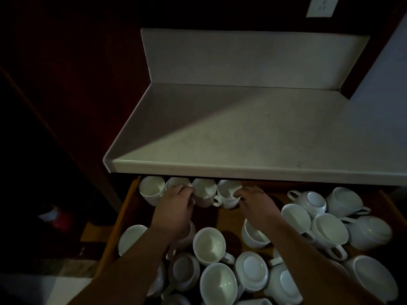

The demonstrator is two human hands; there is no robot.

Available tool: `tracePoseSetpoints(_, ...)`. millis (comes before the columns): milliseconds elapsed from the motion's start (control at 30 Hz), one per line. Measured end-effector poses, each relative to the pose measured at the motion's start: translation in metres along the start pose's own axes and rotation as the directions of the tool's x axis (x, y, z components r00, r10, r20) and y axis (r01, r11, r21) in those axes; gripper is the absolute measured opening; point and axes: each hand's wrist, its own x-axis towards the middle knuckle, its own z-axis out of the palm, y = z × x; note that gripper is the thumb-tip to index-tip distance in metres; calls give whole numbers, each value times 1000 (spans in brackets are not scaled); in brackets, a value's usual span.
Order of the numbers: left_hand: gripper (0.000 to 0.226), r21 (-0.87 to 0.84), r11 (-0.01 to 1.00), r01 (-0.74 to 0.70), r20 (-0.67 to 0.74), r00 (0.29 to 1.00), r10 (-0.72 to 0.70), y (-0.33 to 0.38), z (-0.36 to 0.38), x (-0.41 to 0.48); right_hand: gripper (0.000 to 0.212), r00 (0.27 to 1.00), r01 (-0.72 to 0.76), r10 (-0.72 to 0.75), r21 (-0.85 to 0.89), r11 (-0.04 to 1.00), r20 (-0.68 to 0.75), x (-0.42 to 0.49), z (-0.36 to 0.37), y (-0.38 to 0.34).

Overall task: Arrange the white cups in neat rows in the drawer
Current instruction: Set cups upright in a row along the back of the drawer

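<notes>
An open wooden drawer (130, 201) holds many white cups. Several stand upright in a row along its back edge, under the counter lip: the leftmost cup (151, 187), a second cup (176, 183), a third cup (204, 191) and a fourth cup (228, 192). My left hand (176, 205) grips the second cup, fingers over its rim, touching the third. My right hand (255, 201) holds the right side of the fourth cup. Loose cups lie jumbled at the front (210, 245) and right (329, 231), some upside down.
A pale countertop (242, 137) with a backsplash overhangs the drawer's back. A wall outlet (321, 5) is at the top right. Left of the cabinet the floor is dark, with a red-and-white object (55, 216). Bare drawer bottom (229, 219) shows between my arms.
</notes>
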Motion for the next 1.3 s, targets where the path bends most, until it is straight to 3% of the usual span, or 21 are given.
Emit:
tracePoseSetpoints(167, 43, 61, 993, 98, -13, 995, -97, -21, -7, -7, 27, 978, -131, 152, 145, 981, -145, -11, -8, 6)
tracePoseSetpoints(467, 44, 91, 994, 55, -2, 998, -55, -32, -11, 1, 26, 950, -269, 293, 195, 943, -105, -16, 0, 8)
tracePoseSetpoints(633, 33, 109, 994, 1, -8, 1000, 0, -37, -9, 2, 29, 940, -307, 330, 211, 928, -84, -18, 1, 2)
tracePoseSetpoints(933, 22, 186, 981, -56, 43, 998, 49, -41, -13, 7, 25, 937, -310, 334, 199, 929, -99, -19, -5, -15)
tracePoseSetpoints(1100, 40, 66, 998, 3, 29, 1000, -5, -51, -22, -1, 33, 963, -232, 253, 188, 954, -95, -18, 0, -43)
tracePoseSetpoints(1300, 56, 87, 994, 74, 25, 997, -76, -72, -34, -10, 31, 973, -193, 209, 143, 971, -101, -10, 14, -69)
